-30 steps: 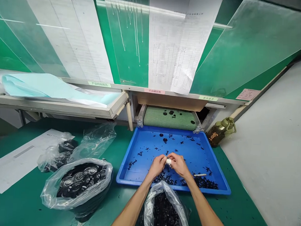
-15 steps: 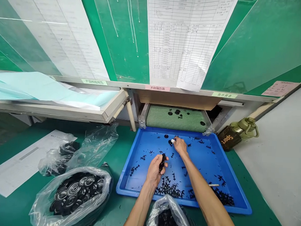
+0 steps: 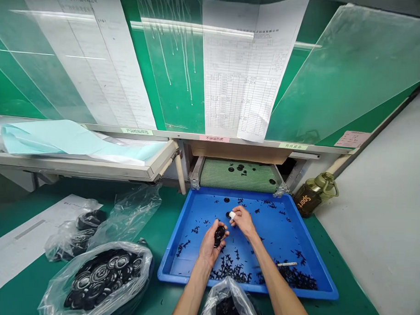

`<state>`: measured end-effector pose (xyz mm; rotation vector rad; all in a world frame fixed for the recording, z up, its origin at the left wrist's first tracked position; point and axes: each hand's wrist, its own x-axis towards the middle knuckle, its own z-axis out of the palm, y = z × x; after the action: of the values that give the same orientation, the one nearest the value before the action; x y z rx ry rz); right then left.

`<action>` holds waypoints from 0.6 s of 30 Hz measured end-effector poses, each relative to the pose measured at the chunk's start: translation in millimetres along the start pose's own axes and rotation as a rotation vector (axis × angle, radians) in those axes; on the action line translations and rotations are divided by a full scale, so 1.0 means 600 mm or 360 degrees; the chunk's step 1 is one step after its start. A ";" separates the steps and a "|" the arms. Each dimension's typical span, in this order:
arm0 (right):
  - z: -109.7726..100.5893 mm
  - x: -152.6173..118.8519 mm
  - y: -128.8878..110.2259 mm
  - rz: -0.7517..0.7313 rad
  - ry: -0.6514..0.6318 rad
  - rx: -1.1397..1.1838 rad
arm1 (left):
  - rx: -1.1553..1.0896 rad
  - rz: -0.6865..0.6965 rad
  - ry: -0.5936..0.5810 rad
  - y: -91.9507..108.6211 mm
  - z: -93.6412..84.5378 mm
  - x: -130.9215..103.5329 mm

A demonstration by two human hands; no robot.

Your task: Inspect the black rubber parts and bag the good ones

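My left hand (image 3: 210, 244) is closed around several round black rubber discs (image 3: 219, 236), above the blue tray (image 3: 182, 279). To its right, my right hand (image 3: 242, 221) has a white wrap (image 3: 232, 215) on one fingertip. Its fingers pinch one black disc (image 3: 227, 214), partly hidden behind that wrap, a short way from the left hand. Another black disc (image 3: 227, 200) lies in the tray near its back edge. Small black scraps (image 3: 230, 271) are scattered over the tray floor, thickest along the front.
Behind the tray, a green conveyor belt (image 3: 226, 178) carries several black pieces. A clear bag (image 3: 142, 261) full of black discs stands at left, another bag (image 3: 230, 291) in front. A bottle (image 3: 308, 197) stands by the tray's right corner. A white stick (image 3: 287, 264) lies inside the tray.
My right hand has drawn back toward my left hand with the disc at its fingertips. The left hand has turned so the discs' faces show more. The view has tilted upward.
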<state>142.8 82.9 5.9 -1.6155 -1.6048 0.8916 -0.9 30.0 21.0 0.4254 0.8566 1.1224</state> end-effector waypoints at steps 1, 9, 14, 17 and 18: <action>0.001 -0.017 -0.010 -0.0057 -0.0024 0.0039 | 0.0079 0.0026 -0.0011 -0.002 0.000 0.001; -0.034 -0.103 -0.042 -0.0327 -0.0180 -0.0020 | 0.0513 0.0152 -0.0177 -0.019 0.007 -0.007; -0.025 -0.098 -0.023 -0.0206 -0.0144 -0.0121 | 0.0566 0.0153 -0.0150 -0.027 0.010 -0.006; -0.004 -0.069 -0.012 -0.0127 -0.0186 -0.0208 | 0.0451 0.0201 -0.0014 -0.024 0.003 0.000; 0.001 -0.053 -0.009 -0.0113 -0.0195 -0.0254 | 0.0398 0.0216 0.0034 -0.021 0.000 0.002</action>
<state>139.4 51.4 10.6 -1.6269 -1.8476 0.8584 7.0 26.1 12.1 0.6882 1.0030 1.1496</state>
